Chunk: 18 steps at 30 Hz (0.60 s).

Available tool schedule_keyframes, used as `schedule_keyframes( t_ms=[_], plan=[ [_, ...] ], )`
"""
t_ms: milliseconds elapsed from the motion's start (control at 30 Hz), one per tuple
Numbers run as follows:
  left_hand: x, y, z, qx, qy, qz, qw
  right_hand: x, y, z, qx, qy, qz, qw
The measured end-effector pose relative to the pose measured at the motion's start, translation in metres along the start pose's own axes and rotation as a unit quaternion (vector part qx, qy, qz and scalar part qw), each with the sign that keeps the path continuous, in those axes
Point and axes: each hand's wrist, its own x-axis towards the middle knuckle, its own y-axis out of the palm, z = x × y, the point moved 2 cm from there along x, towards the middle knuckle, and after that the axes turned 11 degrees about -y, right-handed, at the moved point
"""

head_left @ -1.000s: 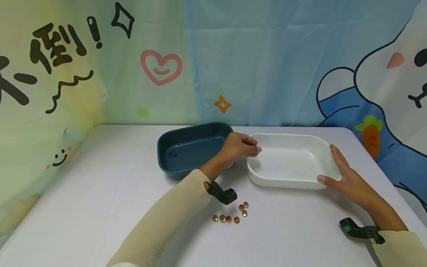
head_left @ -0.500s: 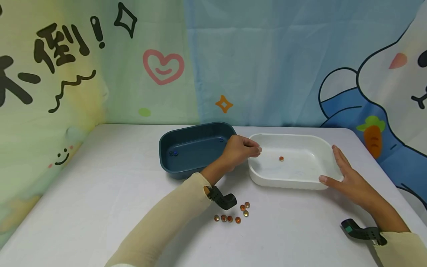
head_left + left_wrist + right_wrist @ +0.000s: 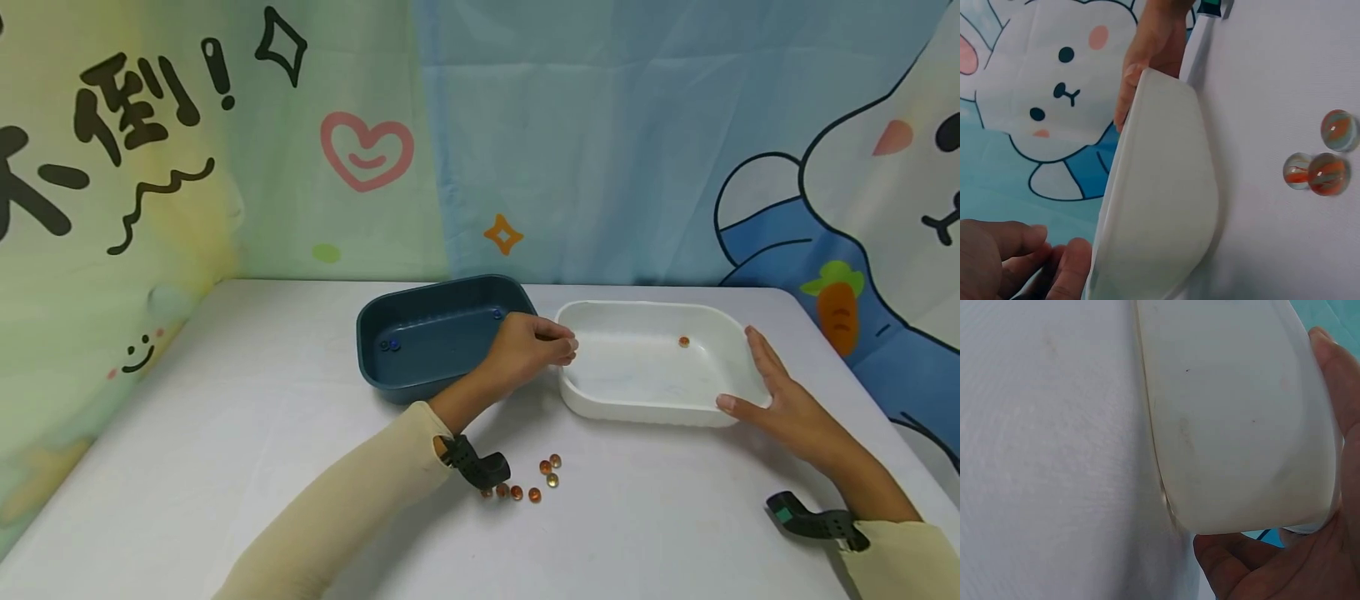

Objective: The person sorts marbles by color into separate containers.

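My left hand (image 3: pixel 531 348) hovers at the left rim of the white tray (image 3: pixel 637 410), fingertips loosely bent. In the left wrist view a gap shows between its thumb and fingers (image 3: pixel 1013 240), with nothing held. Inside the tray lies one orange glass marble (image 3: pixel 683 342), right of its middle. My right hand (image 3: pixel 783 400) holds the tray's right end, thumb at the front rim and fingers along the far side. Several orange marbles (image 3: pixel 535 495) lie on the table in front of the tray; my left wrist strap partly covers the leftmost.
A dark blue tray (image 3: pixel 405 390) stands to the left of the white one, with a few blue marbles (image 3: pixel 394 345) in it. My left forearm reaches across the white table (image 3: pixel 225 442). A printed cloth (image 3: pixel 585 150) hangs behind the table.
An orange marble has appeared in the white tray and rolled rightward. My left hand has drawn back slightly to the left and toward me. The right hand stays at the tray.
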Motion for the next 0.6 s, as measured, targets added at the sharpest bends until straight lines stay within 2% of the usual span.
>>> schedule_keyframes(
  t_ms=[267,600],
  plan=[
    [-0.022,-0.007,0.008,0.012,-0.012,0.02,0.9996,0.001,0.001,0.0,0.009,0.006,0.004,0.9999],
    [-0.046,-0.014,0.018,0.015,0.018,0.057,0.9981,0.0,-0.001,0.001,0.016,0.004,-0.002,0.9999]
  ],
)
